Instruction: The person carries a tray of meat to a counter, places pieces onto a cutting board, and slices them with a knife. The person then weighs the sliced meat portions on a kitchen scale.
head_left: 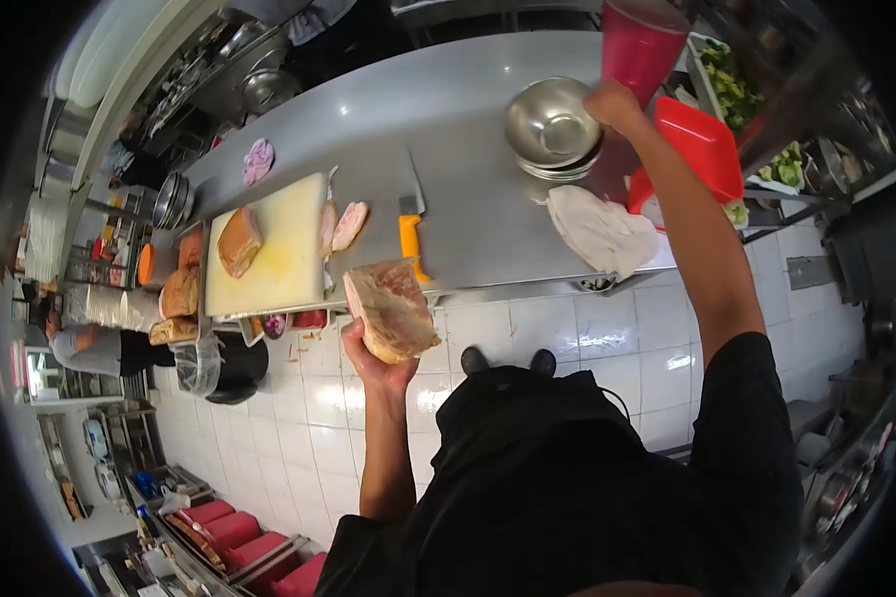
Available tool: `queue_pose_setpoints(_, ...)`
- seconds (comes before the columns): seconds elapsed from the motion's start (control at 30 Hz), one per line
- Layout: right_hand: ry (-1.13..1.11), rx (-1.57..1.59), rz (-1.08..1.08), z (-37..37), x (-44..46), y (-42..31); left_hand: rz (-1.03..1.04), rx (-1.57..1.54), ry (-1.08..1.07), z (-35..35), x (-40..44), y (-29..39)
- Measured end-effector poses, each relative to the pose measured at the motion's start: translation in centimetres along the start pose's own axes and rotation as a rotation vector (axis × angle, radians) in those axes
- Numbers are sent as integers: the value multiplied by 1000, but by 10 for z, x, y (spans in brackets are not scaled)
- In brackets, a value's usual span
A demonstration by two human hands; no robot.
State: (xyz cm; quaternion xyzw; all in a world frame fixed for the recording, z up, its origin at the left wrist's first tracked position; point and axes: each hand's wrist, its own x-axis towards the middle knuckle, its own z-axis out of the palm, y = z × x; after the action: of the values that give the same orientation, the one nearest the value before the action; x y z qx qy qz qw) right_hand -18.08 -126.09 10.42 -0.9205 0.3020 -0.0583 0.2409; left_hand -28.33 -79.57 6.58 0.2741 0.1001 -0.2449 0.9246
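A thick slab of meat rests in my left hand, held in front of the steel counter's near edge. My right hand is closed at the rim of the top steel bowl, which stands over other stacked bowls. A knife with a yellow handle lies on the counter between my hands. Left of it are slices of meat beside a white cutting board, which carries another chunk of meat.
A white cloth and a red tray are at the right, below a red bucket. More meat pieces fill a container at the left. Another person stands farther left, near a black bin.
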Motion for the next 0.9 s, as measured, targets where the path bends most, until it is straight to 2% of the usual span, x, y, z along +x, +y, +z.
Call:
queue_pose_setpoints(0.03, -48, 75, 12, -17, -5, 0, 7, 7, -20, 1, 0, -5)
queue_pose_setpoints(0.13, 70, 467, 44, -59, -21, 28, -14, 68, -87, 10, -2, -11)
queue_pose_setpoints(0.17, 78, 597, -21, -80, -37, 43, -17, 99, -88, 17, -2, -11)
queue_pose_setpoints(0.2, 175, 587, 46, -106, -65, 42, -16, 132, -88, 22, -1, -8)
queue_pose_setpoints(0.33, 179, 739, 242, -153, -112, 105, -32, 391, -216, 58, 20, -6)
queue_pose_setpoints(0.43, 242, 887, 290, -151, -142, 118, 17, 638, -317, 126, 43, -16)
queue_pose_setpoints(0.47, 274, 944, 289, -144, -149, 123, -25, 644, -453, 149, 60, -21)
queue_pose_setpoints(0.5, 174, 941, 288, -136, -145, 139, -34, 728, -511, 176, 73, -29)
queue_pose_setpoints(0.53, 70, 939, 287, -131, -141, 154, 48, 813, -546, 208, 81, -42)
queue_pose_setpoints(0.57, 77, 883, 269, -130, -147, 157, 90, 874, -698, 243, 86, -57)
queue_pose_setpoints(0.67, 361, 804, 352, -137, -190, 139, 90, 1093, -868, 326, 117, -102)
queue_pose_setpoints(0.7, 306, 822, 390, -136, -200, 154, 109, 1234, -874, 350, 122, -118)
queue_pose_setpoints(0.8, 408, 965, 396, -112, -254, 179, 308, 1607, -1027, 395, 150, -170)
queue_pose_setpoints(0.9, 409, 1035, 585, -75, -315, 206, 599, 1841, -1095, 396, 200, -225)
